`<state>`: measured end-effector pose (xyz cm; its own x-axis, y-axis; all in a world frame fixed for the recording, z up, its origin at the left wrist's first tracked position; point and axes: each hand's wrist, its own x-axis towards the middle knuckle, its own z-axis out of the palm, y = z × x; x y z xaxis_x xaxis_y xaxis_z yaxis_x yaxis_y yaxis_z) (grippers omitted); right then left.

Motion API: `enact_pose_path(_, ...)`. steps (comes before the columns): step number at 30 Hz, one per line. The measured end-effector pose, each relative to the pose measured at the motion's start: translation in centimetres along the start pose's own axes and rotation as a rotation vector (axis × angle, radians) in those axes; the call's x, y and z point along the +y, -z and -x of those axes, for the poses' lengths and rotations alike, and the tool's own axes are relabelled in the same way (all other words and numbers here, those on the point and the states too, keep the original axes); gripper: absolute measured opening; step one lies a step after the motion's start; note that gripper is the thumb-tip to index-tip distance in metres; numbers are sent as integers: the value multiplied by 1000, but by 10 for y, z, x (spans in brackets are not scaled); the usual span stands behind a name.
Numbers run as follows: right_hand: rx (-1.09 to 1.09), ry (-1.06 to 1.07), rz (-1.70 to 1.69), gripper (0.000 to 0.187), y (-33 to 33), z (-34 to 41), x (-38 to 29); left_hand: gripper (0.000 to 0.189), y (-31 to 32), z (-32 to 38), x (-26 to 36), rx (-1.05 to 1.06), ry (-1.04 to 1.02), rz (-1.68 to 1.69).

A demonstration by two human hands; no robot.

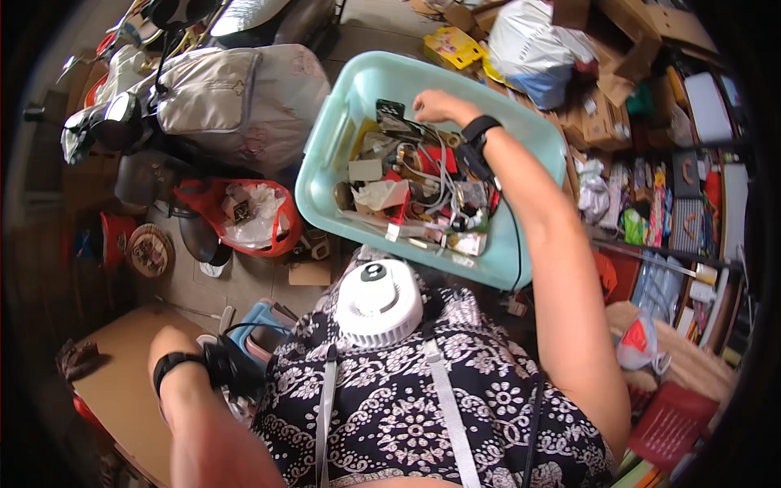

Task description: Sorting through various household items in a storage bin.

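My right hand point(442, 107) is over the far part of a pale green plastic tub point(537, 155), its fingers curled. I cannot tell if anything is in them. Just left of the fingers lies a dark flat item point(390, 111), and below them is a heap of odds and ends. White cables point(440, 177) loop across this heap, beside a red packet point(436, 160), a crumpled white paper or plastic piece point(379, 194) and a small pale box point(365, 170). My left hand point(172, 341) is low at the left, over a brown cardboard sheet point(131, 378); its fingers are hidden.
A red plastic bag point(287, 222) with clear plastic inside stands left of the tub, near a covered scooter point(280, 104). Cardboard boxes point(604, 122) and a white bag point(531, 49) are piled beyond it. Packed shelves point(659, 238) line the right. A white fan point(381, 302) hangs at my chest.
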<state>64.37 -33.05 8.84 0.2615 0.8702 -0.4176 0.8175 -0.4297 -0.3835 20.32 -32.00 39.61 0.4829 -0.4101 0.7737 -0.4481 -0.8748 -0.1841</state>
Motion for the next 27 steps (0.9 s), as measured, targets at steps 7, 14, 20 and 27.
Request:
enact_pose_path(7, 313, 29, -148, 46, -90, -58, 21, 49, -46, 113, -11, -450, 860, -316)
enact_pose_path(14, 407, -155, 60, 28, -116, -62, -11, 26, -57, 158, 55, -516, 1488, -230)
enact_pose_path(20, 332, -99, -268, 22, -124, -60, 0, 29, -67, 155, 32, -607, 1335, -180)
enact_pose_path(27, 237, -54, -800, 18, -22, 39, 3, 21, -103, 154, -3, -475, 1223, 17)
